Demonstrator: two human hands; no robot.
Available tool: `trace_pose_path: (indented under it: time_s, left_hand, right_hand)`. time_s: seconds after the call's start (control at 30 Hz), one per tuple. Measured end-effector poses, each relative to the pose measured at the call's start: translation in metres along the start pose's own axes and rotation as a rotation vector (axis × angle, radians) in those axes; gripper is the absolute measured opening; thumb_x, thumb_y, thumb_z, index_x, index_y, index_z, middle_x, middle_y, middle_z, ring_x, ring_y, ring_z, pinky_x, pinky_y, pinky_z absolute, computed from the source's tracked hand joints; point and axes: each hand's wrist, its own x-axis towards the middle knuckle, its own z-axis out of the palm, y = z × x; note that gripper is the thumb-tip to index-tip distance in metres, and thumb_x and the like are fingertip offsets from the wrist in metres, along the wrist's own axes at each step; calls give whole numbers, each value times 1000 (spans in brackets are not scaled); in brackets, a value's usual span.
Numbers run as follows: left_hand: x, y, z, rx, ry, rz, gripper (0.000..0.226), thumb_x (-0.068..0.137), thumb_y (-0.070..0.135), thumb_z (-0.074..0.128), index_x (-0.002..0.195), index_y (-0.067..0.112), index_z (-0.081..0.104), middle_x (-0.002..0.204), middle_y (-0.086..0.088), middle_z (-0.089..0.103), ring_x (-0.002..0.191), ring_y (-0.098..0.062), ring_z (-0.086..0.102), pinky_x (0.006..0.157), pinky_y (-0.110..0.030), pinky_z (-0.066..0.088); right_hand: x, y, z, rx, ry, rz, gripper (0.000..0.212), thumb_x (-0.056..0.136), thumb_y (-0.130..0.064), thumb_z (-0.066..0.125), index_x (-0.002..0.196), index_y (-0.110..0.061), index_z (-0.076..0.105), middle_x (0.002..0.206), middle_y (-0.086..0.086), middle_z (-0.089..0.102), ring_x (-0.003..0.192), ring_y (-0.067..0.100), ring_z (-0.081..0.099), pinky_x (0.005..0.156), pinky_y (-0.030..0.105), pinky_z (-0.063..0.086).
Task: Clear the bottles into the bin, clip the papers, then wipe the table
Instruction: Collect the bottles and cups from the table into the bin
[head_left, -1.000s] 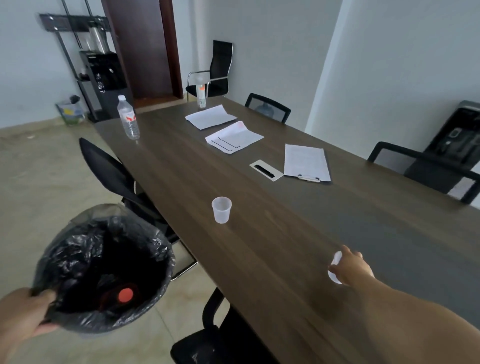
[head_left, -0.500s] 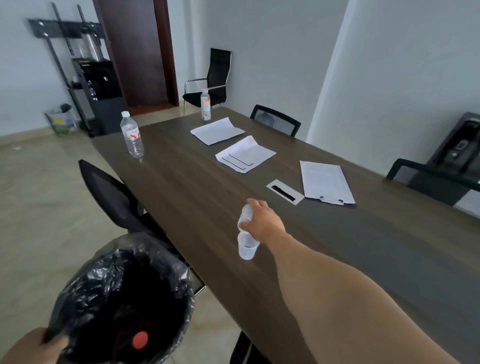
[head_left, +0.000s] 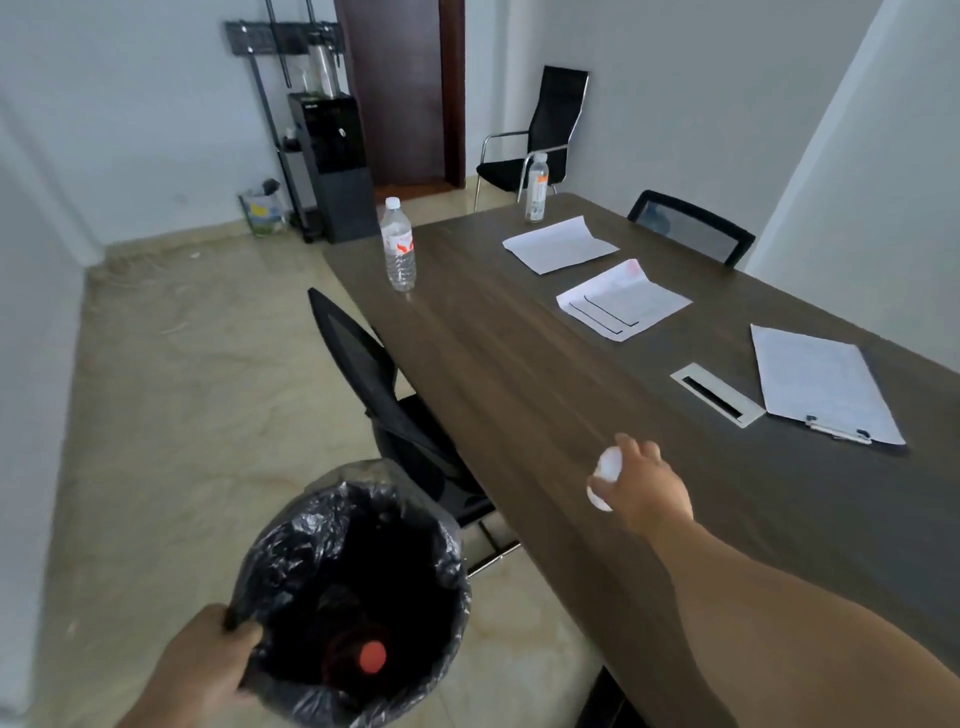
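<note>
Black-lined bin (head_left: 291, 566): left hand (head_left: 200, 670) has its fingers pinched on the rim at about 8 o'clock; red-capped bottle (head_left: 363, 660) already inside.
Right hand (head_left: 647, 491): over the table (head_left: 519, 374), fingers wrapped round thin white plastic cups (head_left: 605, 478). Super light and crushable, I'd guess.
Bottles left: one (head_left: 399, 252) at 12 o'clock on the near edge, another (head_left: 536, 188) at the far end. Look near-empty, light, smooth; grab mid-body.
Papers (head_left: 623, 300): 1 o'clock, unclipped.

black mesh chair (head_left: 374, 384) tucked at table's left edge; water dispenser (head_left: 332, 166) far, left of brown door (head_left: 397, 88).
</note>
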Motion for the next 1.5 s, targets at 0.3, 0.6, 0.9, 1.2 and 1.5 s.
trace_pose_path:
  time_s: [0.3,0.6,0.9,1.2,1.5]
  left_hand:
    - [-66,72,-86,-249,23,-2,11,91,6,60,92,-4,63,89,-26,69,73,-39,74,66,-57,64]
    - [-37,70,-206,-332,65,12,10,94,0,53,88,-1,62,90,-21,67,71,-37,71,49,-36,61]
    - [58,88,-290,-379,172,10,10,94,-2,54,87,-2,61,89,-20,64,71,-40,70,46,-36,62]
    - [271,190,-345,-346,247,33,11,93,1,56,95,-6,63,92,-25,68,71,-41,73,68,-54,64]
    - [502,316,-372,-296,179,128,11,90,6,61,89,-4,67,88,-26,71,76,-40,72,78,-60,61]
  right_hand:
    - [-98,-272,21,-21,-86,-812,64,87,-56,51,141,-25,37,138,0,41,115,26,56,91,41,49]
    - [-118,-401,101,-219,-185,-925,65,88,-46,61,139,-16,33,129,14,39,116,36,45,94,50,46]
    - [-27,-530,65,-181,66,-1142,48,98,-42,44,138,-18,48,143,11,44,129,32,40,105,47,35]
    - [247,-562,-36,-83,329,-559,61,93,-37,55,147,-21,31,153,10,31,139,32,29,111,48,29]
    - [430,-555,-41,-134,169,-129,86,88,-53,61,155,-35,10,164,5,4,148,37,12,113,55,25]
